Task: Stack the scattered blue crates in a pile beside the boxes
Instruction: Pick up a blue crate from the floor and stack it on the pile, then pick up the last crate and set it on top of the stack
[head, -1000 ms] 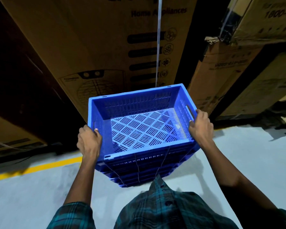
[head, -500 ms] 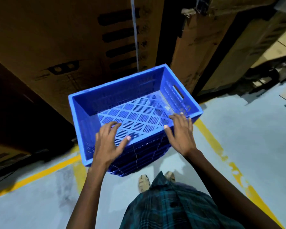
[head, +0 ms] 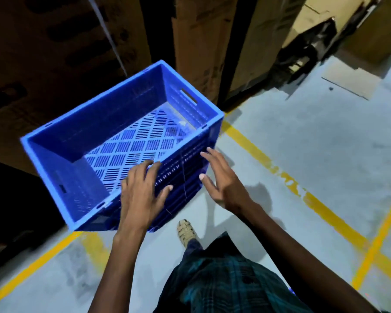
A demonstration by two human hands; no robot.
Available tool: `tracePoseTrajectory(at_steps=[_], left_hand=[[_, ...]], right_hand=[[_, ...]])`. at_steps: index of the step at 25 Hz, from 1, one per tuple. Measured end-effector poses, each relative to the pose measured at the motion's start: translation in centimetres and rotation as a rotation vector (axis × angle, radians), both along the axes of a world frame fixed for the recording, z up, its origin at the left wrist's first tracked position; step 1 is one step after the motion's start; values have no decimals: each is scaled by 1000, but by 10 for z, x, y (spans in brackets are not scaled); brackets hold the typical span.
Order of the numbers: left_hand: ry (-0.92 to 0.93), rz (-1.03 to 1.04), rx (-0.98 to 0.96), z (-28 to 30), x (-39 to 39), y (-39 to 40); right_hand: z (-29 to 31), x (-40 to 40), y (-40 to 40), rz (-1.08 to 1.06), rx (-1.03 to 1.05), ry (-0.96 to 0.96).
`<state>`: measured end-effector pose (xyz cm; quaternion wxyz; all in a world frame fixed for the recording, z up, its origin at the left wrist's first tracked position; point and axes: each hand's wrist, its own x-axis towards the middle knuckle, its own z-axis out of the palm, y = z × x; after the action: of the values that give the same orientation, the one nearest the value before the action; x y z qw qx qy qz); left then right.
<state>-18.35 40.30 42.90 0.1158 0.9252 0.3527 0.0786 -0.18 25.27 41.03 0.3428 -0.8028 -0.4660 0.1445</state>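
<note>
Top blue crate [head: 122, 141] sits on the pile against the boxes [head: 54, 53]. Our left hand [head: 142, 195] and right hand [head: 224, 179], fingers spread, hold nothing. Risk: crate sits skewed; a nudge may topple it.

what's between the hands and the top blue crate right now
Nothing visible. The left hand rests with spread fingers on the near rim of the top blue crate; the right hand is open just off its near right corner.

Head camera looks steeply down, close above the crate stack [head: 122, 141].
</note>
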Motion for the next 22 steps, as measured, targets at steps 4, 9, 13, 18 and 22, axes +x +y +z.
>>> tracePoseTrajectory(at_steps=[4, 9, 13, 18, 22], left_hand=[[-48, -292, -139, 5, 47, -76], [-77, -674, -222, 1, 91, -209], [-53, -865, -306, -4, 117, -302], [-11, -1116, -332, -13, 164, -391], [68, -1231, -372, -27, 216, -447]], right_hand=[[-8, -22, -111, -216, 7, 23], [-10, -37, -274, -677, 44, 32], [-14, -51, -373, -961, 76, 40], [-23, -58, -465, -1278, 112, 104], [-35, -50, -522, -1425, 72, 151]])
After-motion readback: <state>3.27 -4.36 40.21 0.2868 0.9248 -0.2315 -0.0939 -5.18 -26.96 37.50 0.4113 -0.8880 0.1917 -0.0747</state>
